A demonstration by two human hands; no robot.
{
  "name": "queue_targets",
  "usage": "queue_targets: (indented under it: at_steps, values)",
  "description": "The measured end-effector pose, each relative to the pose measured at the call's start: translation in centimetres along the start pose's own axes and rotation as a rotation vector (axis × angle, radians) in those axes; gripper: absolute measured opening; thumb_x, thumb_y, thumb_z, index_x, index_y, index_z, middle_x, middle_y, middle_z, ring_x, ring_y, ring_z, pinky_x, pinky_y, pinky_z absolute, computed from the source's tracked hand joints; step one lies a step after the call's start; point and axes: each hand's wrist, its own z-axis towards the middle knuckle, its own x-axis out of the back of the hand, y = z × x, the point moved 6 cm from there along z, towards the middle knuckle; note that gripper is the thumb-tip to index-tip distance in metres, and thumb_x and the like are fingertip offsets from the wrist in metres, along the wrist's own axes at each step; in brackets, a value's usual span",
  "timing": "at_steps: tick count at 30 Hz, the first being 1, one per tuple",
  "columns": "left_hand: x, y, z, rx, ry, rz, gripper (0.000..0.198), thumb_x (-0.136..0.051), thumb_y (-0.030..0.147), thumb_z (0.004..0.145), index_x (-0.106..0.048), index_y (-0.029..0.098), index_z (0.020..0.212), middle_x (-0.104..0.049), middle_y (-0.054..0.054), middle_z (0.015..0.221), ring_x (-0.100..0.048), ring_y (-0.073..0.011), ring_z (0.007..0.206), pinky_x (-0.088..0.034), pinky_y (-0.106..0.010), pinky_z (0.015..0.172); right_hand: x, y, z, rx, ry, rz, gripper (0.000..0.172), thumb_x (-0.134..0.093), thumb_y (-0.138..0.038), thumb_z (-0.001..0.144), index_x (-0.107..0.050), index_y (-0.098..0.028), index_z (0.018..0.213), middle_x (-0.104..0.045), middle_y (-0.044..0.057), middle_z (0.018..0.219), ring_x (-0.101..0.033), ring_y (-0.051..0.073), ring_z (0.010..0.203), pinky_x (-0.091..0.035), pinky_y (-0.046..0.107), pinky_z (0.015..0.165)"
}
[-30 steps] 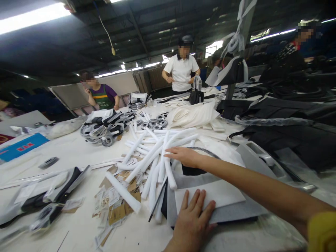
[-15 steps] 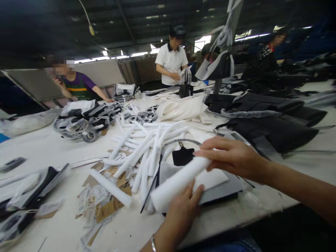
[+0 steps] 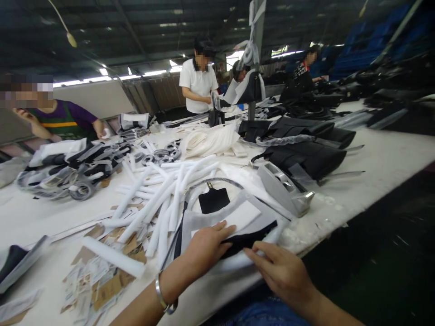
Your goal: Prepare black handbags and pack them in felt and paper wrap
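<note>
Here: one flat stack, a grey sheet (image 3: 217, 217) over a black piece (image 3: 251, 237) (possibly a bag panel; the edges blur), at the near edge of the worktop (image 3: 374, 158). My left hand (image 3: 204, 246) lies flat on it, fingers spread and unclenched, pinning the layers against sliding. One white foam roll (image 3: 234, 262) runs along the stack's front. My right hand (image 3: 278, 271) rests extended fingers on it, not closed, steadying it. Beyond: loose foam rolls (image 3: 159, 199), paper tags (image 3: 102, 280), coiled straps (image 3: 68, 181), black bags (image 3: 306, 158). Dim hall; a person in a white shirt (image 3: 199, 86) stands at the far side.
</note>
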Motion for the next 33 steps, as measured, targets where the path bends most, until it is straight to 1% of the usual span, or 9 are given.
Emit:
queue_targets:
  at_steps: [4, 7, 10, 13, 17, 21, 25, 29, 33]
  values:
    - [0.1, 0.1, -0.5, 0.006, 0.003, -0.053, 0.050, -0.064, 0.025, 0.094, -0.054, 0.028, 0.143, -0.059, -0.010, 0.143, -0.063, -0.0263, 0.124, -0.055, -0.041, 0.102, -3.6, -0.3, 1.5, -0.098, 0.049, 0.119, 0.029, -0.048, -0.013, 0.098, -0.074, -0.022, 0.107, -0.073, 0.008, 0.092, -0.071, 0.019, 0.076, -0.058, 0.027, 0.067]
    - [-0.3, 0.2, -0.9, 0.026, 0.006, -0.043, 0.062, -0.071, 0.040, 0.089, -0.050, 0.027, 0.146, -0.056, -0.013, 0.145, -0.060, -0.0293, 0.128, -0.054, -0.044, 0.103, -4.9, -0.3, 1.4, -0.110, 0.075, 0.199, 0.030, -0.046, -0.013, 0.099, -0.072, -0.019, 0.110, -0.073, 0.009, 0.097, -0.072, 0.019, 0.081, -0.060, 0.026, 0.071]
    - [-1.4, 0.3, -1.2, 0.027, 0.047, 0.060, 0.078, -0.082, 0.039, 0.080, -0.046, 0.026, 0.148, -0.054, -0.015, 0.147, -0.060, -0.0325, 0.128, -0.054, -0.049, 0.102, -4.6, -0.3, 1.0, -0.082, 0.077, 0.311, 0.034, -0.043, -0.012, 0.099, -0.068, -0.020, 0.121, -0.073, 0.009, 0.106, -0.073, 0.018, 0.094, -0.062, 0.024, 0.080]
    - [-2.9, 0.6, -1.6, 0.000, 0.133, 0.194, 0.065, -0.072, 0.021, 0.088, -0.045, 0.026, 0.147, -0.054, -0.014, 0.147, -0.059, -0.0308, 0.129, -0.055, -0.051, 0.101, -2.5, 0.1, 0.9, -0.003, 0.090, 0.395, 0.040, -0.045, -0.007, 0.098, -0.062, -0.023, 0.131, -0.075, 0.006, 0.112, -0.072, 0.015, 0.101, -0.061, 0.024, 0.087]
    - [-4.2, 0.9, -2.0, -0.030, 0.225, 0.335, 0.056, -0.060, 0.016, 0.094, -0.045, 0.024, 0.148, -0.054, -0.016, 0.148, -0.057, -0.0304, 0.131, -0.056, -0.051, 0.100, 0.0, 2.1, 1.7, 0.137, 0.040, 0.152, 0.049, -0.058, -0.010, 0.096, -0.054, -0.022, 0.142, -0.069, 0.008, 0.130, -0.063, 0.022, 0.123, -0.051, 0.042, 0.108]
    - [-4.6, 1.4, -2.2, -0.015, 0.251, 0.420, 0.053, -0.050, 0.008, 0.094, -0.047, 0.022, 0.145, -0.052, -0.014, 0.150, -0.055, -0.0304, 0.133, -0.056, -0.053, 0.100, -1.7, 5.1, 2.0, 0.209, -0.135, -0.052, 0.043, -0.050, -0.014, 0.100, -0.054, -0.020, 0.143, -0.058, 0.008, 0.145, -0.052, 0.030, 0.136, -0.041, 0.059, 0.114]
    - [-4.0, 3.2, -1.5, 0.000, 0.260, 0.491, 0.048, -0.040, 0.003, 0.093, -0.054, 0.020, 0.136, -0.044, -0.011, 0.156, -0.048, -0.0315, 0.140, -0.051, -0.060, 0.103, -3.2, 6.1, 1.1, 0.217, -0.107, -0.051, 0.043, -0.037, -0.011, 0.103, -0.059, -0.020, 0.138, -0.062, 0.006, 0.141, -0.057, 0.025, 0.132, -0.051, 0.049, 0.107]
    - [-3.8, 4.6, 0.1, -0.002, 0.224, 0.488, 0.034, -0.042, 0.009, 0.093, -0.061, 0.009, 0.122, -0.050, -0.022, 0.149, -0.043, -0.0346, 0.142, -0.042, -0.059, 0.113, -3.3, 5.8, 0.6, 0.191, -0.059, -0.045, 0.044, -0.035, -0.009, 0.102, -0.060, -0.020, 0.137, -0.064, 0.006, 0.139, -0.060, 0.025, 0.128, -0.053, 0.049, 0.105]
    - [-4.6, 4.0, 0.5, -0.050, 0.157, 0.408, 0.056, -0.050, 0.010, 0.090, -0.044, 0.011, 0.146, -0.050, -0.022, 0.149, -0.046, -0.0359, 0.140, -0.047, -0.052, 0.110, -3.0, 5.6, 1.0, 0.185, -0.048, -0.028, 0.043, -0.037, -0.008, 0.101, -0.062, -0.018, 0.135, -0.065, 0.007, 0.138, -0.060, 0.025, 0.128, -0.052, 0.049, 0.107]
